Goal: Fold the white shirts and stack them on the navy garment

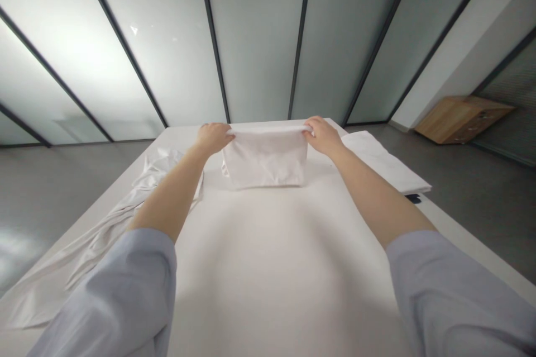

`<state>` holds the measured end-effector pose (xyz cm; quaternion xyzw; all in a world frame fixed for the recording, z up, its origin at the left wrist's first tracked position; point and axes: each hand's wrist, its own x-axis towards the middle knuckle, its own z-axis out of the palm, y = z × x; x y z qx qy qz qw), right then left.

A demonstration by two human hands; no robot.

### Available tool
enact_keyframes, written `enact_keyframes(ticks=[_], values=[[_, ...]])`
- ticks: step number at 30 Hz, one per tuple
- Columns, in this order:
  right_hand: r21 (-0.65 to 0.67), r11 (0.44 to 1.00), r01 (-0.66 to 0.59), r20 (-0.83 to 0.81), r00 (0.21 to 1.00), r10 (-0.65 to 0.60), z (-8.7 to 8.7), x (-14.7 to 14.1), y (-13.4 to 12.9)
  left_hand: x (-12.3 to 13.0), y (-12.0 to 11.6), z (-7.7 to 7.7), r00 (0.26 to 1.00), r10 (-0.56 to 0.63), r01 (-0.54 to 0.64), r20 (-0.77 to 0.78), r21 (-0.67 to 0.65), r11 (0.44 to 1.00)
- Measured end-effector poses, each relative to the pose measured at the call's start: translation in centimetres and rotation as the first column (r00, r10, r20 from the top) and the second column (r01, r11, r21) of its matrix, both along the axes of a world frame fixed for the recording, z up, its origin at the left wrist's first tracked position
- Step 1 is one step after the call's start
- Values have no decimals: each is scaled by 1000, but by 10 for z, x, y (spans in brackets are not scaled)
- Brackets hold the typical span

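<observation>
Pinching the cloth (pixel 268 161) at either end of its far edge, with left hand (pixel 214 137) and right hand (pixel 324 134) well apart and each clamped on it, likely to keep that edge straight and evenly taut between two grips. Placed toward the far end of the table (pixel 272 262), between a rumpled heap (pixel 90 253) and a flat stack (pixel 385 164), perhaps for equal reach from both sides. Set off to left and right respectively, seemingly to spare the middle, with a small dark thing (pixel 414 198) by the stack's near corner, too hidden to identify.
</observation>
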<state>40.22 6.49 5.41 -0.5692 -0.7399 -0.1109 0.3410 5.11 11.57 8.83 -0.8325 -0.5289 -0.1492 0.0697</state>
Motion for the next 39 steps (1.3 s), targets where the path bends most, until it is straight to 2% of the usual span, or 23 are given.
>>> enact_keyframes(ticks=[2,3,5,6,8,10,12,14,15,17,23,29,32,36,39], values=[[158,987,25,-14,1000,-23,23,-3,4,6,0,23,998,22,-31,58,172,985],[219,975,25,-15,1000,-22,31,-3,3,8,-2,29,996,15,-36,86,242,970],[277,961,11,-4,1000,-10,32,-5,-5,8,-11,29,993,-17,-22,118,314,949],[273,962,0,5,1000,-2,24,-5,-11,7,-17,22,992,-38,-2,123,316,949],[204,979,-26,22,1000,23,-5,-7,-25,4,-30,-8,989,-84,48,125,266,963],[66,996,-65,35,997,63,-46,-10,-42,0,-43,-52,985,-103,79,141,164,983],[-98,988,-119,38,992,123,-88,-14,-58,-5,-56,-98,986,-105,105,129,10,994],[-250,951,-181,22,981,193,-120,-17,-72,-11,-67,-136,989,-98,117,109,-192,974],[-299,935,-189,-2,980,197,-131,-18,-77,-14,-71,-149,988,-74,105,135,-243,964],[-351,916,-194,-50,981,188,-144,-18,-83,-20,-75,-164,981,-54,105,187,-272,957],[-314,909,-276,-185,956,226,-150,-11,-79,-26,-74,-166,949,-95,173,300,-245,954],[-353,892,-282,-315,934,171,-152,-9,-76,-28,-75,-162,891,49,105,451,-310,945],[-328,901,-285,-307,934,184,-150,-9,-75,-31,-75,-160,861,89,109,500,-353,929],[-308,906,-290,-255,943,215,-149,-9,-73,-33,-71,-163,848,40,170,529,-341,925],[-307,902,-302,-273,936,221,-151,-8,-73,-33,-70,-165,853,46,157,521,-339,927]])
